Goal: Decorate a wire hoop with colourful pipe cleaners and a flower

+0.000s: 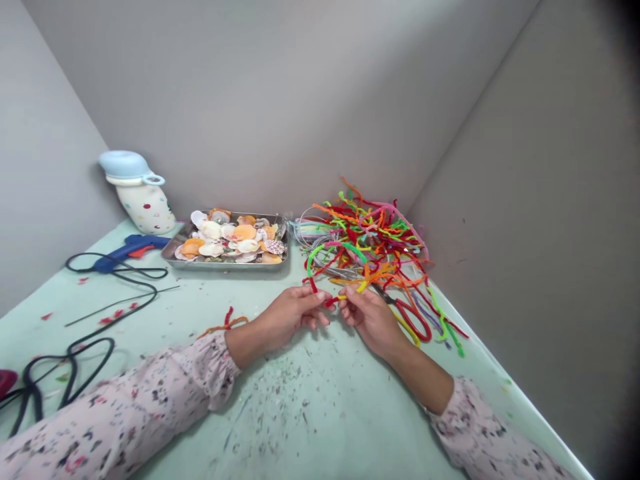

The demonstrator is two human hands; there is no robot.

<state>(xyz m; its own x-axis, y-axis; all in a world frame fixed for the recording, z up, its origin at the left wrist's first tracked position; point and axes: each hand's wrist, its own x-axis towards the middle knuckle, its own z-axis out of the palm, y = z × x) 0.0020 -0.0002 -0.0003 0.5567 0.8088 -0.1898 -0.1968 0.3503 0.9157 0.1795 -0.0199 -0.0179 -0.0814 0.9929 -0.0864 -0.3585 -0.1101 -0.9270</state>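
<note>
Between both hands, a loop of multicoloured pipe cleaner [309, 261] in green, red and yellow stands up above the table. My left hand [295, 308] pinches its red part at the lower left. With thumb and fingers closed, my right hand [367, 313] grips the yellow part at the lower right. The loop's lower ends come close together between my fingertips; whether they are joined is too small to tell. Just behind the loop lies a tangled pile of pipe cleaners [380, 230]. Red-handled scissors [414, 319] rest beside my right hand, partly under the pile.
A metal tray [227, 265] of seashells [245, 232] stands at the back. To its left are a blue glue gun [123, 255] with a looping black cord [75, 350] and a white bottle [145, 203] with a blue lid. Orange and red pipe cleaner pieces [225, 325] lie by my left wrist.
</note>
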